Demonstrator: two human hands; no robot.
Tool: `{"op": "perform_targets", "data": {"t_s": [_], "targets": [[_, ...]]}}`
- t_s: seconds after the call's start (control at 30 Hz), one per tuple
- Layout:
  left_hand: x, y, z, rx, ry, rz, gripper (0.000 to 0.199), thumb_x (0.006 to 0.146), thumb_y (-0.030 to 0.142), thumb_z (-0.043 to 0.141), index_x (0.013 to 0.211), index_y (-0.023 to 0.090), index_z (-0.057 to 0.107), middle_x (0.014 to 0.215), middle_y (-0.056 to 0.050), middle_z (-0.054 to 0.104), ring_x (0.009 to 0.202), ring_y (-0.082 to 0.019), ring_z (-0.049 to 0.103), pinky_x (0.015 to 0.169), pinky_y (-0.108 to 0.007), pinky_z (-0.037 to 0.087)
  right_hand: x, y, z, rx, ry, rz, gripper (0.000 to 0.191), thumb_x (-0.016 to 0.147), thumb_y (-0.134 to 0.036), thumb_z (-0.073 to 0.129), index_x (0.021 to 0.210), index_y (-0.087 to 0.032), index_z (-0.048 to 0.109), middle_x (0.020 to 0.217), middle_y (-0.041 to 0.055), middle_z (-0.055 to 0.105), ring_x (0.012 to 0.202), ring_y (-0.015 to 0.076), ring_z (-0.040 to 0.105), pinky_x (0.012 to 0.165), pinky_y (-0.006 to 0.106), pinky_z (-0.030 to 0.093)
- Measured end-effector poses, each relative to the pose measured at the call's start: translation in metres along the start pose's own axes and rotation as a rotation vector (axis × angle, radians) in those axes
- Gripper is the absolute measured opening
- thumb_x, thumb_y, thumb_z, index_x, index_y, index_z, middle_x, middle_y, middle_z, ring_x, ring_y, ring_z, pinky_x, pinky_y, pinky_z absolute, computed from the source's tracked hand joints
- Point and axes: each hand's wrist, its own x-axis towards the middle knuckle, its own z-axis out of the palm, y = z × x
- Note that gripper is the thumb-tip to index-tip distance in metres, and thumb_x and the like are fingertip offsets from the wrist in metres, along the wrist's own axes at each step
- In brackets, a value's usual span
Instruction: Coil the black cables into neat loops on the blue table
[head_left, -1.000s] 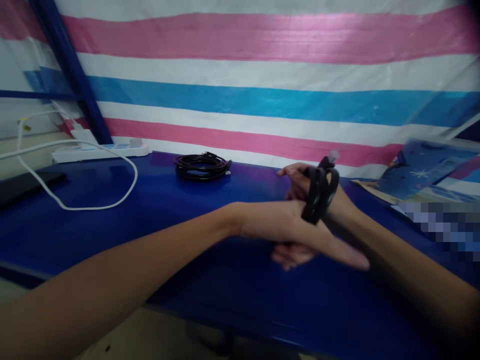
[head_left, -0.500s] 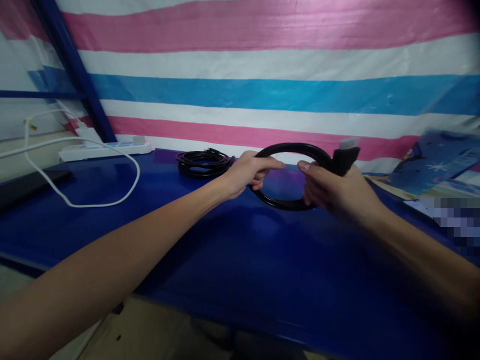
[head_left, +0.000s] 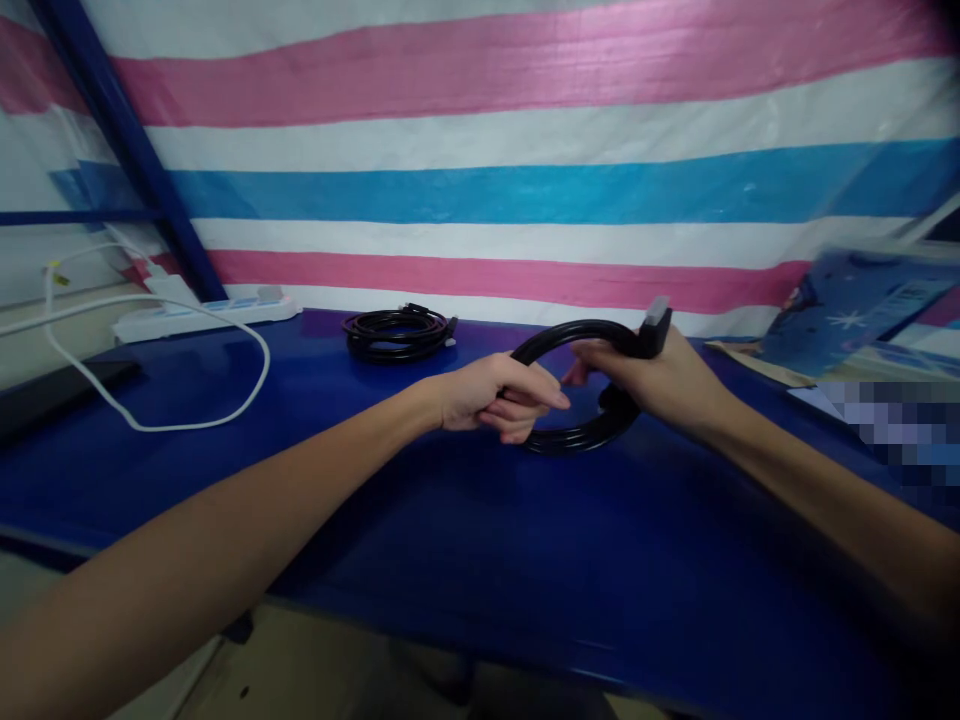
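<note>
A thick black cable point(head_left: 577, 438), wound into a ring, is held between both my hands above the blue table point(head_left: 480, 540). My left hand point(head_left: 510, 395) is wrapped round the ring's left side. My right hand point(head_left: 652, 375) grips the right side, its fingers partly hidden behind the coil. By the right hand the cable's plug point(head_left: 655, 328) sticks up, black with a light, translucent tip. A second coiled black cable point(head_left: 397, 335) lies on the table beyond my left hand.
At the back left stands a white power strip point(head_left: 202, 318) with a white charger in it and a looping white cord point(head_left: 262, 370). A dark flat device point(head_left: 67, 390) lies at far left. Blue packaging point(head_left: 855, 310) stands at right. A striped sheet point(head_left: 487, 195) hangs behind.
Both hands and the ring of cable sit lower in view, and the hands are closer together. The right hand and plug have shifted left. The view has tilted slightly.
</note>
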Motion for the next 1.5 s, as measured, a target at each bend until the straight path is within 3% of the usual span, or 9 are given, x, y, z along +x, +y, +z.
{"op": "perform_targets", "data": {"t_s": [0.13, 0.2, 0.33, 0.57, 0.73, 0.9, 1.17, 1.33, 1.5], "targets": [[0.002, -0.009, 0.000, -0.061, 0.152, 0.069, 0.040, 0.075, 0.016, 0.055, 0.043, 0.020, 0.031, 0.033, 0.009, 0.021, 0.029, -0.002, 0.020, 0.042, -0.022, 0.029, -0.011, -0.001, 0.006, 0.228, -0.054, 0.092, 0.050, 0.080, -0.047, 0.061, 0.043, -0.019, 0.044, 0.034, -0.0025, 0.042, 0.031, 0.0079, 0.038, 0.040, 0.028, 0.032], [0.002, -0.011, 0.004, -0.036, 0.194, 0.096, 0.041, 0.074, 0.015, 0.056, 0.043, 0.020, 0.030, 0.033, 0.009, 0.021, 0.030, -0.002, 0.021, 0.042, -0.022, 0.027, -0.016, 0.002, 0.009, 0.345, -0.103, 0.109, 0.054, 0.079, -0.047, 0.063, 0.040, -0.020, 0.037, 0.030, -0.0050, 0.033, 0.028, 0.0063, 0.030, 0.037, 0.028, 0.026], [0.000, -0.013, 0.010, 0.027, 0.198, 0.107, 0.040, 0.073, 0.015, 0.057, 0.043, 0.020, 0.031, 0.035, 0.009, 0.022, 0.032, -0.002, 0.022, 0.043, -0.024, 0.024, -0.024, 0.006, 0.007, 0.409, -0.189, 0.133, 0.054, 0.076, -0.041, 0.066, 0.037, -0.021, 0.034, 0.029, -0.0055, 0.030, 0.029, 0.0051, 0.027, 0.037, 0.027, 0.022], [0.000, -0.013, 0.008, -0.034, 0.204, 0.078, 0.040, 0.068, 0.012, 0.060, 0.045, 0.021, 0.028, 0.036, 0.011, 0.018, 0.033, 0.000, 0.016, 0.044, -0.022, 0.023, -0.039, -0.005, 0.002, 0.198, -0.214, 0.212, 0.044, 0.069, -0.037, 0.069, 0.042, -0.019, 0.041, 0.036, -0.0052, 0.034, 0.034, 0.0044, 0.026, 0.034, 0.026, 0.014], [0.009, -0.017, 0.009, -0.021, 0.401, 0.157, 0.041, 0.066, 0.012, 0.064, 0.046, 0.021, 0.029, 0.037, 0.012, 0.018, 0.034, 0.000, 0.015, 0.041, -0.021, 0.022, -0.048, -0.012, 0.005, 0.194, -0.251, 0.193, 0.042, 0.071, -0.040, 0.069, 0.049, -0.019, 0.041, 0.039, -0.0057, 0.034, 0.036, 0.0045, 0.026, 0.035, 0.025, 0.014], [0.017, -0.020, 0.017, -0.017, 0.575, 0.208, 0.037, 0.066, 0.011, 0.062, 0.051, 0.021, 0.030, 0.041, 0.012, 0.020, 0.034, 0.000, 0.017, 0.038, -0.021, 0.020, -0.048, -0.010, 0.007, 0.262, -0.202, 0.214, 0.044, 0.077, -0.046, 0.062, 0.052, -0.020, 0.035, 0.040, -0.0065, 0.031, 0.037, 0.0050, 0.025, 0.037, 0.025, 0.017], [0.019, -0.018, 0.023, 0.375, 0.774, 0.160, 0.029, 0.069, 0.015, 0.054, 0.051, 0.021, 0.032, 0.040, 0.009, 0.028, 0.034, -0.003, 0.033, 0.041, -0.024, 0.028, -0.052, -0.003, 0.015, 0.004, -0.006, 0.106, 0.038, 0.081, -0.040, 0.054, 0.054, -0.020, 0.036, 0.047, -0.0043, 0.034, 0.043, 0.0071, 0.031, 0.040, 0.025, 0.023], [0.024, -0.012, 0.026, 0.572, 0.923, 0.050, 0.026, 0.069, 0.017, 0.054, 0.052, 0.020, 0.034, 0.043, 0.007, 0.031, 0.039, -0.005, 0.036, 0.045, -0.025, 0.025, -0.054, -0.012, 0.019, -0.127, 0.009, 0.026, 0.042, 0.082, -0.035, 0.051, 0.048, -0.021, 0.031, 0.044, -0.0048, 0.026, 0.042, 0.0060, 0.024, 0.039, 0.026, 0.020], [0.030, -0.010, 0.016, 0.677, 0.943, 0.007, 0.019, 0.074, 0.018, 0.051, 0.056, 0.018, 0.045, 0.046, 0.002, 0.041, 0.044, -0.009, 0.039, 0.050, -0.026, 0.026, -0.045, -0.013, 0.026, -0.179, -0.033, -0.072, 0.038, 0.079, -0.026, 0.050, 0.047, -0.020, 0.029, 0.045, -0.0047, 0.025, 0.043, 0.0057, 0.022, 0.043, 0.026, 0.019]]}}
